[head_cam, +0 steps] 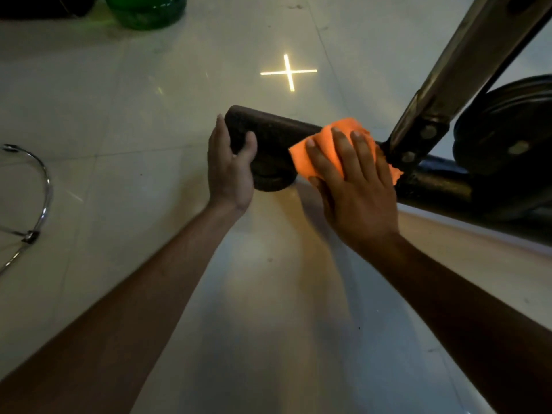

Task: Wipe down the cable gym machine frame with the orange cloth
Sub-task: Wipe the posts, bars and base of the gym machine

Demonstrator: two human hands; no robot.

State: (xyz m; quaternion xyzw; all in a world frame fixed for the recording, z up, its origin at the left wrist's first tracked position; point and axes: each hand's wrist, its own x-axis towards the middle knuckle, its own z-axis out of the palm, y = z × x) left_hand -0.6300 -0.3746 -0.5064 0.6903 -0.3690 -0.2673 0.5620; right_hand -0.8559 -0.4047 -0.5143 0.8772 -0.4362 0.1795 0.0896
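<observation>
While the left hand (231, 165) curls around the bar's (268, 130) capped end, the right hand (355, 180) presses the cloth (325, 135) flat, fingers spread; unwiped bar runs leftward from it.

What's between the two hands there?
In the head view, only a bare stretch of the dark frame bar lies between the left hand and the right hand pressing the orange cloth.

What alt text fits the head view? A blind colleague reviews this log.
The right hand presses an orange cloth flat onto the dark base bar of a gym machine frame while the left hand grips the bar's end, over a pale tiled floor.
</observation>
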